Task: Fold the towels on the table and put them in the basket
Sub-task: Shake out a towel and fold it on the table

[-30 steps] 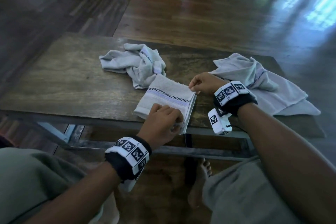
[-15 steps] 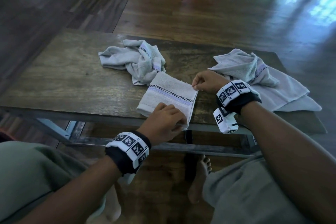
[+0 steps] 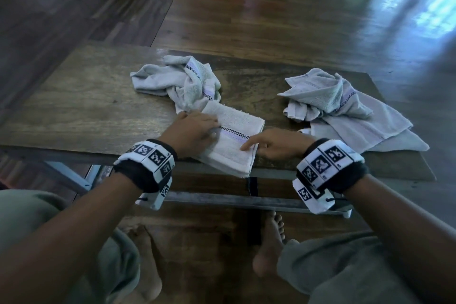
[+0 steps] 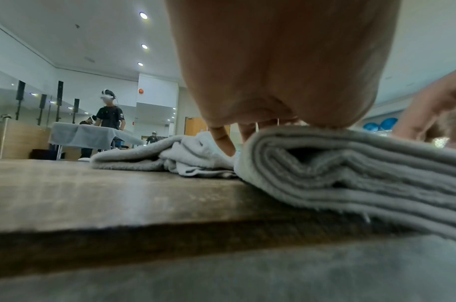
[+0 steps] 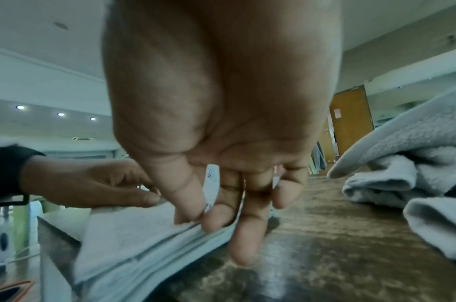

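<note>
A folded grey towel (image 3: 237, 155) with a checked stripe lies at the near edge of the wooden table (image 3: 86, 111). My left hand (image 3: 195, 128) rests palm down on its left part, fingers lying over the cloth; the left wrist view shows the palm on the stacked layers (image 4: 350, 173). My right hand (image 3: 271, 145) is at the towel's right edge (image 5: 144, 235), where thumb and forefinger pinch the top layers while the middle finger touches the table. Two crumpled grey towels lie further back, one on the left (image 3: 180, 81) and one on the right (image 3: 345, 111).
The table's metal frame (image 3: 246, 201) runs under its near edge, above my knees and bare feet. A dark thing with an orange rim (image 5: 9, 290) shows low beside the table. Wooden floor lies beyond the table. People stand at another table (image 4: 92, 132) far off.
My left hand has moved from the towel's near edge up onto its left side. My right hand has slid from the far right corner down along the right edge.
</note>
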